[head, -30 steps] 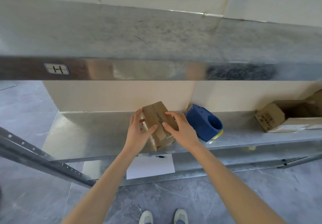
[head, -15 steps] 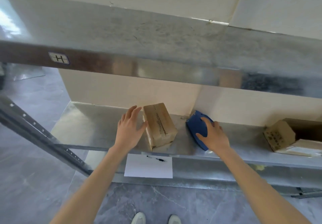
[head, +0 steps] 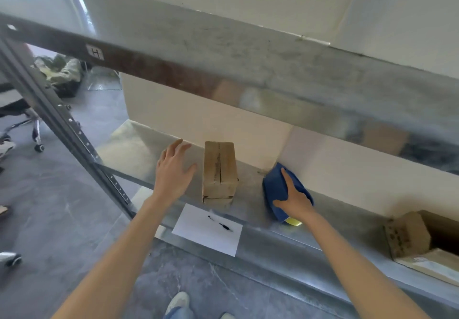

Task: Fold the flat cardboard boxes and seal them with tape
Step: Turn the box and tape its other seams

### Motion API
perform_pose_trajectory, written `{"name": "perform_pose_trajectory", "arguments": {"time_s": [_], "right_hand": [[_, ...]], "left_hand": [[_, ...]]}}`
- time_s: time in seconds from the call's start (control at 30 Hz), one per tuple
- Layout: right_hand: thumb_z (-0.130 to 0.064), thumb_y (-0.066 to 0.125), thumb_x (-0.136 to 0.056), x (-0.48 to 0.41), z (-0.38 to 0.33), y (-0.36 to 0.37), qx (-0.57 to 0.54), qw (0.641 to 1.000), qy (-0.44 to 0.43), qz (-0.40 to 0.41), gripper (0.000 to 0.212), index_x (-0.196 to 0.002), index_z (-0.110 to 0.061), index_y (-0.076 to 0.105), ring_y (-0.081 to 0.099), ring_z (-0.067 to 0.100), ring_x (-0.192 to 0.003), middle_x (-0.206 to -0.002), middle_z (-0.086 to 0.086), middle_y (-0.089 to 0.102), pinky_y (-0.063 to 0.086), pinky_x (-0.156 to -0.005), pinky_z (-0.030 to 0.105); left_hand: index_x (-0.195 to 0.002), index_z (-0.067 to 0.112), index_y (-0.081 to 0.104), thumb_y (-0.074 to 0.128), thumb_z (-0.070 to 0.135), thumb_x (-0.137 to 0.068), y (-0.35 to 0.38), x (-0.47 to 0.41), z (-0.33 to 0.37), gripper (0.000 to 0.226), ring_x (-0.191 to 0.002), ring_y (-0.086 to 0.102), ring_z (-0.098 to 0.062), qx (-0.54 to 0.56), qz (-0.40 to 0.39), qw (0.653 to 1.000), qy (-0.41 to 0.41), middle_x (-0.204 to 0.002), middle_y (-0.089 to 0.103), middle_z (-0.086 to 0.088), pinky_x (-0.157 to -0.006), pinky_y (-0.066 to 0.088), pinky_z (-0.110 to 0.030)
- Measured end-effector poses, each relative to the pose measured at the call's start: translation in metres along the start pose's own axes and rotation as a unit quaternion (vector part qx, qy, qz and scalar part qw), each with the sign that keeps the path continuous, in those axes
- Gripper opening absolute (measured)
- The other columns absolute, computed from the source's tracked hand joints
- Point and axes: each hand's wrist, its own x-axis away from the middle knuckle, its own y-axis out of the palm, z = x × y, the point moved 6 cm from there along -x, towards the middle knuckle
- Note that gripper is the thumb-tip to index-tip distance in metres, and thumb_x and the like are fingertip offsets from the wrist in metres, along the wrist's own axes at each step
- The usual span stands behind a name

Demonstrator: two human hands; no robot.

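Small closed cardboard box, brown, oblong, matte, with a dark seam down its top face; it stands on the lower metal shelf with its near end at the front lip and its far end short of the pale back wall. Left hand: fingers straight and spread, holding nothing, hovering just left of the box with a narrow gap between thumb and cardboard; bare shelf lies open farther left, up to the perforated grey upright post. Right hand: laid over a blue plastic tape dispenser, thumb on its near side and fingers wrapped over the top, gripping it; the dispenser sits right of the box, apart from it, by the front lip. A yellow part shows beneath it, too hidden to identify. The upper shelf, dull scuffed galvanised metal, overhangs the work area and limits headroom. A white paper sheet with a dark pen lies lower, in front of the shelf lip. An open cardboard box is cut off at the right edge, its contents unclear. Grey marbled floor; the office chair at left is blurred.
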Motion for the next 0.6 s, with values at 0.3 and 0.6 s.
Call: {"name": "perform_pose_trajectory", "arguments": {"time_s": [0.3,0.6], "right_hand": [[-0.016,0.069,-0.090,-0.018,0.012,-0.014,-0.115,0.993,-0.025,-0.010,0.093,-0.157,-0.037,0.008,0.039,0.028,-0.138,-0.160,0.001,0.028,0.042,-0.106,0.042],[-0.041,0.062,-0.091,0.035,-0.020,-0.046,-0.020,0.987,-0.143,0.064,0.077,-0.137,-0.073,0.007,0.063,0.016,-0.088,-0.117,-0.012,0.057,0.057,-0.074,0.039]], "left_hand": [[-0.137,0.016,0.052,0.062,0.014,-0.092,-0.006,0.020,0.011,0.046,-0.137,0.035,-0.029,0.008,0.002,1.000,0.005,-0.150,0.040,-0.002,-0.108,0.034,-0.046],[-0.132,0.017,0.060,0.059,0.015,-0.095,-0.005,0.004,0.055,0.037,-0.123,0.051,-0.020,0.087,-0.008,0.991,0.104,-0.134,0.059,0.003,-0.103,0.040,-0.033]]}}
